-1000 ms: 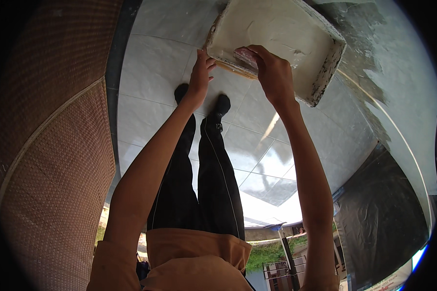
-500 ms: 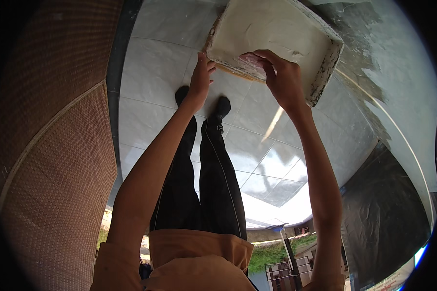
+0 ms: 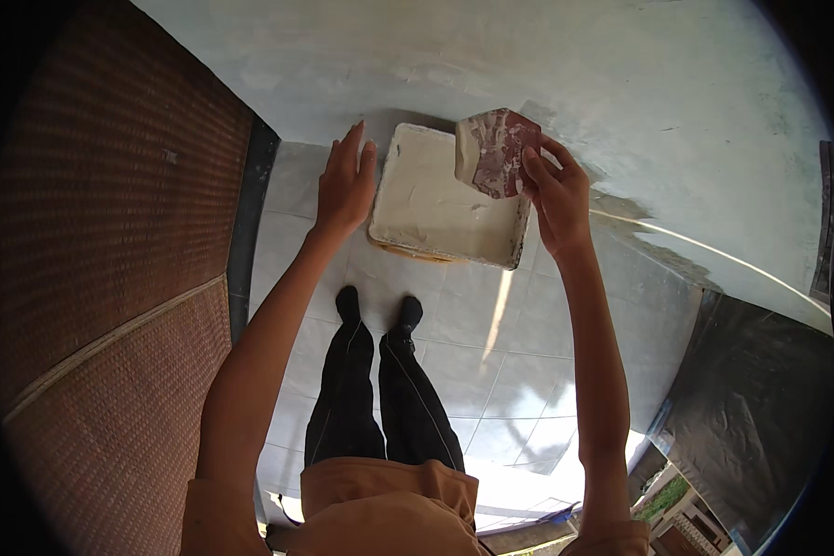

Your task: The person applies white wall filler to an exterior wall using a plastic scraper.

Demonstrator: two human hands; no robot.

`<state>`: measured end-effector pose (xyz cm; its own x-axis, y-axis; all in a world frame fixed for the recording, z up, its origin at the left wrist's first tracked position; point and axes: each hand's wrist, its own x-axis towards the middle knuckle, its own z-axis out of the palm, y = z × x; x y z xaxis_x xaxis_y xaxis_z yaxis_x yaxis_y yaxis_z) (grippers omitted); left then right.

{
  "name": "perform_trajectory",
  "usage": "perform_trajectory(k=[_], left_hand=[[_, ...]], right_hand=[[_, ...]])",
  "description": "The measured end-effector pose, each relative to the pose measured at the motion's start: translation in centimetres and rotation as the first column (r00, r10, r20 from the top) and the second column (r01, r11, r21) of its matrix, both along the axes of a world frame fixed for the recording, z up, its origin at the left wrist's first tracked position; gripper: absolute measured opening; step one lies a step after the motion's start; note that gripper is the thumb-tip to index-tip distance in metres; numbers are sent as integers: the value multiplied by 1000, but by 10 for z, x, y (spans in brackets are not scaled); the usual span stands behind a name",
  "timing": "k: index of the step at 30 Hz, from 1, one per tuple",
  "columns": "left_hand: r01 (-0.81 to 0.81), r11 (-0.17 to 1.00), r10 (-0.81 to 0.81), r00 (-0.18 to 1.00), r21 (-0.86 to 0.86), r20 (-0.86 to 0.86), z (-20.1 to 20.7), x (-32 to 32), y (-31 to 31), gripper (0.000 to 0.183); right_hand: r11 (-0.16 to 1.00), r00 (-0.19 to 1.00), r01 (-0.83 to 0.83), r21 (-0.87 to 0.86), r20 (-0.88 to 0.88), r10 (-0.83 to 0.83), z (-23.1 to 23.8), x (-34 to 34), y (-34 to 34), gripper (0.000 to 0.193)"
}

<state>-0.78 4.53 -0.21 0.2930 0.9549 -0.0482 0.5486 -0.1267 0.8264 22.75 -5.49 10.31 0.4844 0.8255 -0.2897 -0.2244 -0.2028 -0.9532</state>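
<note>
My right hand (image 3: 558,190) grips a reddish-brown, flat putty scraper (image 3: 510,157) by its right edge, thumb on the face turned to me. Pale wet putty coats the scraper's left side, with streaks across its middle. The scraper is held up over the right far part of a rectangular tray (image 3: 445,252) and hides that corner. Smooth off-white putty (image 3: 426,199) fills much of the tray. My left hand (image 3: 345,181) is raised beside the tray's left side, fingers stretched out and thumb apart, holding nothing.
A pale, partly coated wall (image 3: 621,83) rises beyond the tray, with a grey patch low on the right. Woven brown panels (image 3: 120,232) stand to my left. Grey tiles (image 3: 454,371) lie around my feet. A dark sheet (image 3: 751,408) hangs at the right.
My right hand has lifted the scraper from the tray's near edge and turned its coated face into view. My left hand has opened out beside the tray. The view has tilted toward the wall.
</note>
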Motion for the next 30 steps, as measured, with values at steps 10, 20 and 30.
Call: perform_trajectory(k=[10, 20, 30], left_hand=[[143, 560, -109, 989, 816, -98, 295, 27, 97, 51], [14, 71, 51, 999, 997, -17, 524, 46, 103, 52], [-108, -288, 152, 976, 952, 157, 678, 76, 121, 50]], right_hand=[[854, 986, 156, 497, -27, -164, 260, 15, 22, 35], [629, 965, 128, 767, 50, -258, 443, 30, -15, 23], [470, 943, -48, 881, 195, -269, 573, 80, -14, 12]])
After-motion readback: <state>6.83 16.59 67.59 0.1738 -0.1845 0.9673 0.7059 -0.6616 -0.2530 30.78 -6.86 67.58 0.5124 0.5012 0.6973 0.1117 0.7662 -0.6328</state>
